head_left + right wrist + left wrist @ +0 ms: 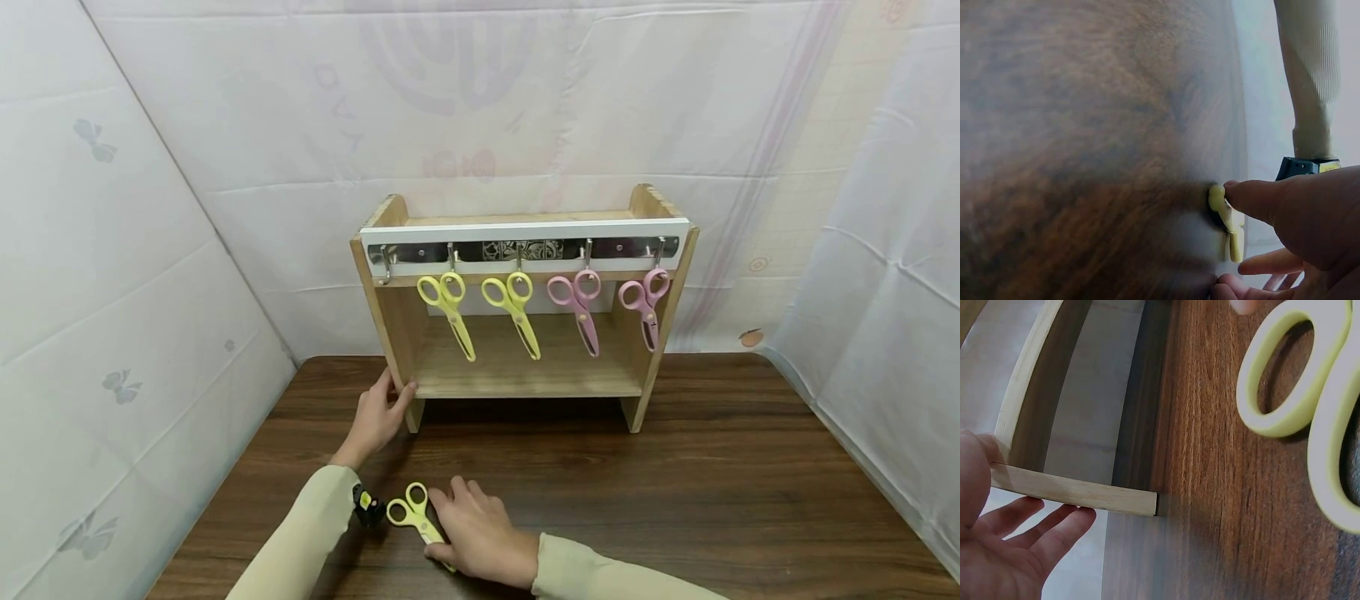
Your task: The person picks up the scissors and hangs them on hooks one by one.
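Note:
A wooden rack (525,392) stands on the table, with a white hook rail (525,242) across its upper front. My left hand (380,417) holds the rack's lower left side panel (1079,489), thumb in front and fingers on the outer side. On the table in front lies a pair of yellow scissors (422,523), finger loops toward the rack. Over its blades is my right hand (483,533), thumb touching the scissors and fingers spread; the index fingertip is close beside a loop. Two yellow scissors (517,308) and two pink scissors (577,304) hang from hooks.
The leftmost hook (386,265) bears nothing. Patterned white cloth (480,100) hangs behind the rack and along both sides of the brown wooden table (750,483). A black wrist camera (367,507) on my left arm is close to the scissors' loops.

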`<action>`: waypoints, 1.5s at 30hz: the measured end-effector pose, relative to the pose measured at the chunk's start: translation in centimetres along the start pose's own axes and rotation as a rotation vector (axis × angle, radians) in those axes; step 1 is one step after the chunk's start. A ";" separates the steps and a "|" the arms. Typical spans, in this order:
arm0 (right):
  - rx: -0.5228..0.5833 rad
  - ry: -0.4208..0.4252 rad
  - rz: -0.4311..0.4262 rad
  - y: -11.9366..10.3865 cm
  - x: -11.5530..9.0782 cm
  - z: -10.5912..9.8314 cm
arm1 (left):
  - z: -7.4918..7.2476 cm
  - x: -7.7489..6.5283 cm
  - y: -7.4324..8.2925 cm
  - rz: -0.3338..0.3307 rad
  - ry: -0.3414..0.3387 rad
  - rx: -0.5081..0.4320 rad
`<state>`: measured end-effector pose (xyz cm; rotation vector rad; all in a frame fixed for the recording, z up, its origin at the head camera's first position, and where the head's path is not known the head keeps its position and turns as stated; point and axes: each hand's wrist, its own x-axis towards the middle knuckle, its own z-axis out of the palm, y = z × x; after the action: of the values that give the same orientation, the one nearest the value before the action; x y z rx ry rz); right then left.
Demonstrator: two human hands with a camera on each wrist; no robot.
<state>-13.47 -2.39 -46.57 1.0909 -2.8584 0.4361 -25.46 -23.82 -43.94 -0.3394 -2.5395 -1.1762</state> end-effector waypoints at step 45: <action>0.053 0.085 0.018 3.0 0.2 -0.7 | 0.0 0.0 -0.2 0.001 -0.002 0.000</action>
<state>-15.70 -0.18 -46.57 1.0300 -2.8000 0.5482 -25.57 -23.90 -44.07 -0.3415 -2.5404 -1.1766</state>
